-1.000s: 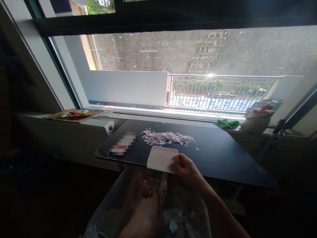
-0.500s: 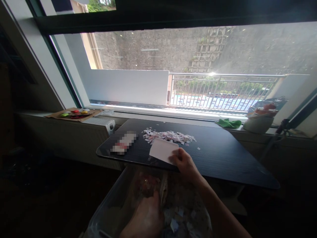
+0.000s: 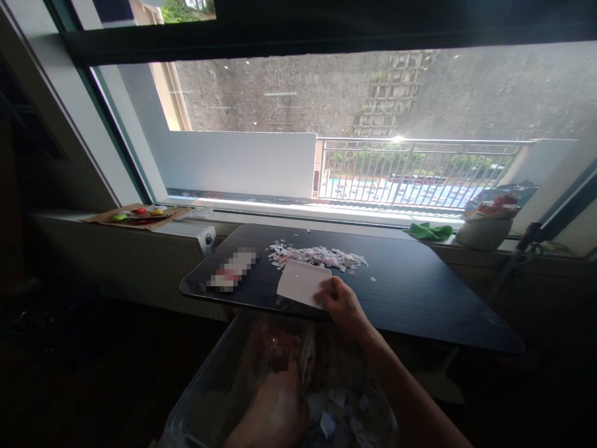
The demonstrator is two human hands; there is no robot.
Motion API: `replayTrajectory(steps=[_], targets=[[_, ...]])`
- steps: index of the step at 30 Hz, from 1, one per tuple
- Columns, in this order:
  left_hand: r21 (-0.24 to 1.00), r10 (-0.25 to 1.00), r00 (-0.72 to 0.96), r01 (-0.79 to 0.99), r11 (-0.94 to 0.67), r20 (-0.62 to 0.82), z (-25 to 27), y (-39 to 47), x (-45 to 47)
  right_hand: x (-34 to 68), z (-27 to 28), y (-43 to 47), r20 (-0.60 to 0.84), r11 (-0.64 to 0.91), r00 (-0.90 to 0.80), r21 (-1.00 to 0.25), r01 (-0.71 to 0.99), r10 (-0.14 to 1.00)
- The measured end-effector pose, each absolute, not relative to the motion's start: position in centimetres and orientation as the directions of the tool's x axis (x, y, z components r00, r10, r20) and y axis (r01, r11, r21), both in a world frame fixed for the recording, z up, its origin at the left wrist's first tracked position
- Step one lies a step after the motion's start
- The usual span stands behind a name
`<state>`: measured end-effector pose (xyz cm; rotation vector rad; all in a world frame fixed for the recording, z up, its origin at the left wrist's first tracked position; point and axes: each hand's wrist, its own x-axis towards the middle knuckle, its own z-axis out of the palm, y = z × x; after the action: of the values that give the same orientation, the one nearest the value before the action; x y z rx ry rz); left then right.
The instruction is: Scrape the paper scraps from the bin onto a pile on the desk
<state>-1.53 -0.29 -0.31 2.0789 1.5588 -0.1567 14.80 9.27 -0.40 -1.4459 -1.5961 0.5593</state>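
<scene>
My right hand (image 3: 342,302) pinches a white card (image 3: 303,284) by its right edge. The card lies tilted over the front part of the dark table (image 3: 405,292), close to a spread heap of small paper scraps (image 3: 321,256). Below the table's front edge stands a clear plastic bin (image 3: 196,398) with loose paper pieces (image 3: 328,424) in it. My left hand (image 3: 275,395) is down at the bin, closed, its fingers in deep shade. A dark reddish shape shows just beyond it, and what the fingers grip cannot be made out.
A blurred-out flat item (image 3: 233,269) lies on the table's left end. On the sill are a green cloth (image 3: 428,232), a pale bag (image 3: 487,227) and a brown sheet (image 3: 130,215) with colourful pieces. A radiator (image 3: 140,249) stands at left, under the window.
My right hand has shifted the white card slightly to the left and towards me. My left hand stays almost where it was, and the scrap heap looks the same.
</scene>
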Motion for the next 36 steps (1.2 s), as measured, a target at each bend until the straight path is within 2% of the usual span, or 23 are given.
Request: replayTrajectory(steps=[5,10,14,22,25,29,36], targets=[[0.332,0.841,0.306,0.929,-0.162,-0.447,0.0,-0.1,-1.3,14.3,0.0,8.1,0.304,0.271,-0.025,-0.805,0.528,0.952],[0.335,0.855,0.308,0.927,-0.171,-0.416,0.0,-0.2,-1.4,14.7,0.1,7.7,0.292,0.222,0.052,-0.82,0.528,0.955],[0.323,0.841,0.308,0.931,-0.17,-0.444,-0.2,-0.2,-1.4,15.3,0.0,7.0,0.258,0.238,-0.024,-0.847,0.475,0.966],[0.282,0.865,0.295,0.941,-0.188,-0.406,-0.7,-0.3,-1.4,18.8,0.9,6.1,0.213,0.084,0.174,-0.829,0.553,0.961],[0.264,0.868,0.292,0.945,-0.196,-0.402,-0.8,-0.2,-1.4,18.5,0.5,6.3,0.207,0.092,0.15,-0.829,0.552,0.967],[0.255,0.867,0.302,0.943,-0.211,-0.397,-0.9,-0.2,-1.4,18.1,0.0,6.7,0.154,0.105,0.074,-0.886,0.451,0.985],[0.248,0.859,0.291,0.948,-0.199,-0.421,-0.9,-0.2,-1.4,18.1,0.1,6.0,0.145,0.084,0.111,-0.901,0.425,0.983]])
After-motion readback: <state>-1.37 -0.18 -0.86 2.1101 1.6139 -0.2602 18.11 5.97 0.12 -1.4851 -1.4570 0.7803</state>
